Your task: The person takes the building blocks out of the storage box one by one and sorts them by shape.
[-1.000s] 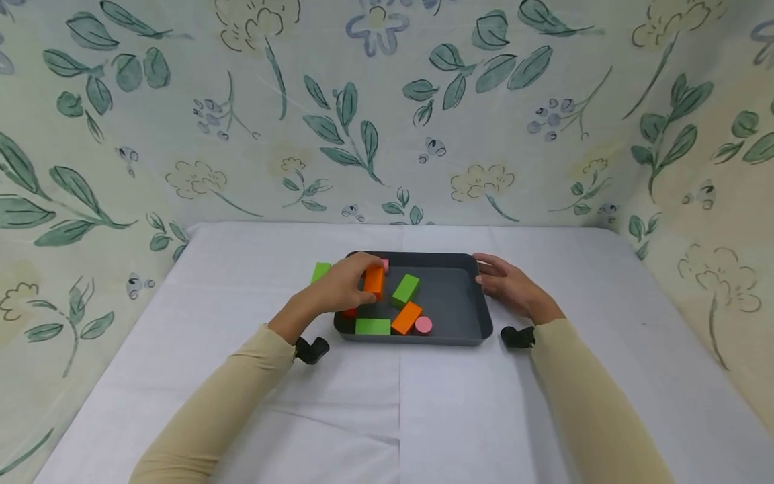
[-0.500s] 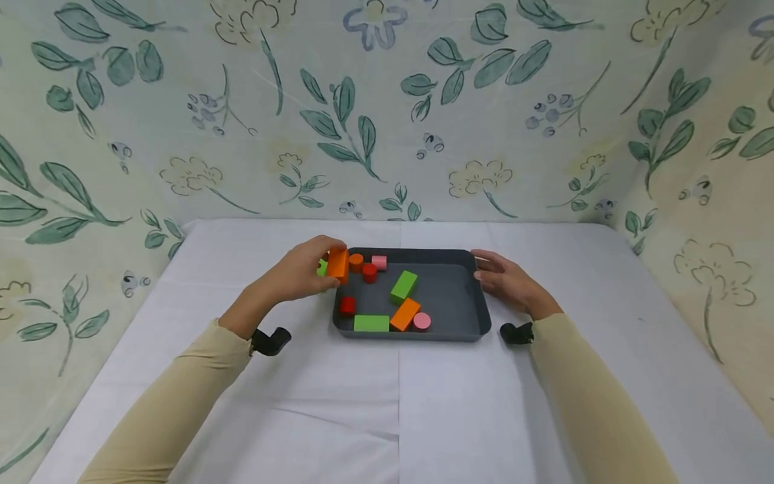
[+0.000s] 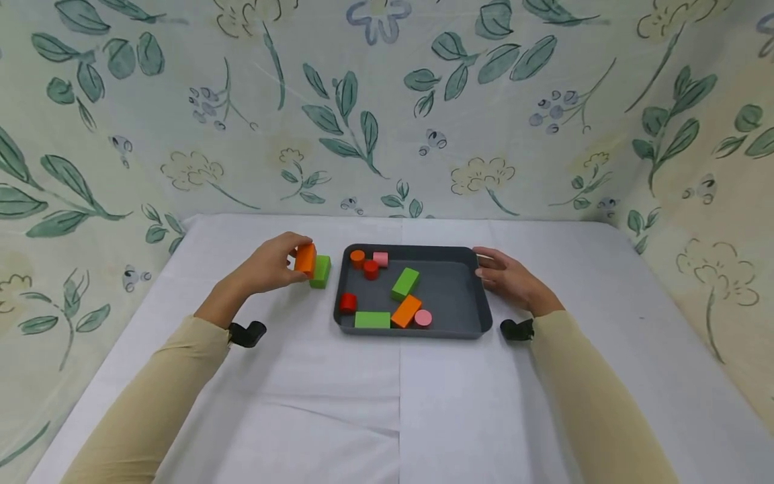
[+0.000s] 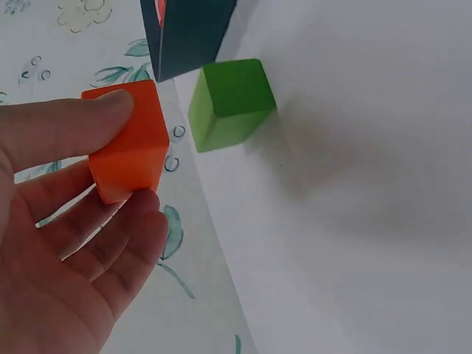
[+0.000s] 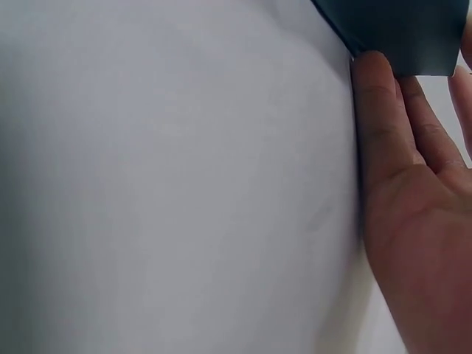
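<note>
Head view is showing the left hand (image 3: 269, 267) pinching one orange block (image 3: 306, 259) just beside a green block (image 3: 320, 271) on the table (image 3: 387, 403). Relaxed right hand (image 3: 510, 282) is touching the tray (image 3: 478, 296), which is holding two green blocks, one orange block and five cylinders: two red, two pink, one orange.
</note>
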`<action>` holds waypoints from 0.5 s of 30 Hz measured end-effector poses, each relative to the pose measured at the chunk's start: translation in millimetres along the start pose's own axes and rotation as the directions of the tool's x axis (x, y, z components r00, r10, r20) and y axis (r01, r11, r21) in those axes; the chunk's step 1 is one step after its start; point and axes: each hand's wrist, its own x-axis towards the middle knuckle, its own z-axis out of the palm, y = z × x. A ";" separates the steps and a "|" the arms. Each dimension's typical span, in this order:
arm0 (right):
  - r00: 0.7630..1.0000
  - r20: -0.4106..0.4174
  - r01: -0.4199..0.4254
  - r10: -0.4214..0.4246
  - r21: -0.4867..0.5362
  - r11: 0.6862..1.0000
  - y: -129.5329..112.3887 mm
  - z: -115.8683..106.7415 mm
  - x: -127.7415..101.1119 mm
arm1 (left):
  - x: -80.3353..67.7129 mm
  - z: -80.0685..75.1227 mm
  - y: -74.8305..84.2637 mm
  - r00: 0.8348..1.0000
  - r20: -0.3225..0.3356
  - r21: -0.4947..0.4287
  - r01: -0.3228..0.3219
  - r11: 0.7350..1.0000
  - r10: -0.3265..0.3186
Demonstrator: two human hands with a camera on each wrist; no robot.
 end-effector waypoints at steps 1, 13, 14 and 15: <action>1.000 0.004 0.006 -0.006 -0.004 1.000 -0.8 0.2 -0.3 | 0.4 -0.1 -4.7 1.000 0.004 0.003 0.005 1.000 -0.005; 1.000 0.020 0.014 -0.015 0.007 1.000 -1.1 0.0 -2.4 | 4.0 9.4 -42.6 0.994 0.048 -0.015 0.097 0.995 -0.096; 1.000 0.018 0.014 -0.014 0.008 1.000 -1.2 -0.2 -2.7 | 5.6 11.1 -43.7 0.994 0.049 -0.018 0.102 0.995 -0.101; 1.000 0.014 0.012 -0.013 0.008 1.000 -1.1 -0.6 -2.6 | 7.1 12.9 -44.3 0.993 0.051 -0.019 0.105 0.994 -0.104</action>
